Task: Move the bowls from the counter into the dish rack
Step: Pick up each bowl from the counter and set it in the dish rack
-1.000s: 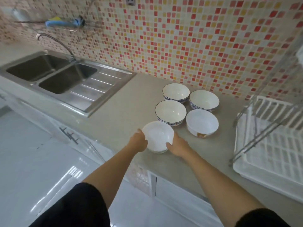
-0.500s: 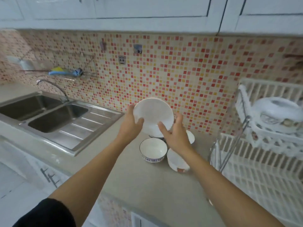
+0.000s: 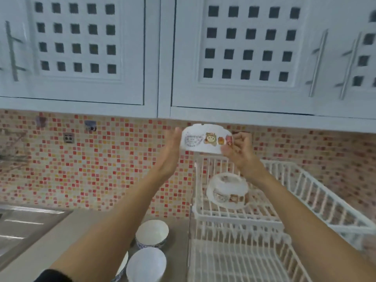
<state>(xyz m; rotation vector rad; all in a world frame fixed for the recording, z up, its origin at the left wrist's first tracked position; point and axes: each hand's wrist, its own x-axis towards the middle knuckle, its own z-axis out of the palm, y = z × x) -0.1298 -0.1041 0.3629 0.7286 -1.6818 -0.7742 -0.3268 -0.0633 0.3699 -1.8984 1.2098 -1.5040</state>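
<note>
I hold a white bowl with cartoon pictures upside down, high above the upper tier of the white dish rack. My right hand grips its right side. My left hand is flat against its left side with the fingers straight. Another white bowl lies upside down on the rack's upper tier, just below. On the counter left of the rack stand a blue-patterned bowl, a plain white bowl, and a third bowl mostly hidden by my left forearm.
White wall cabinets hang just above the held bowl. A steel sink drainboard is at the left. The rack's lower tier sits at the bottom right. Red and yellow mosaic tiles cover the wall.
Both hands lifted the bowl from the counter, raised it and turned it upside down over the rack's upper tier. The view tilted up to the cabinets.
</note>
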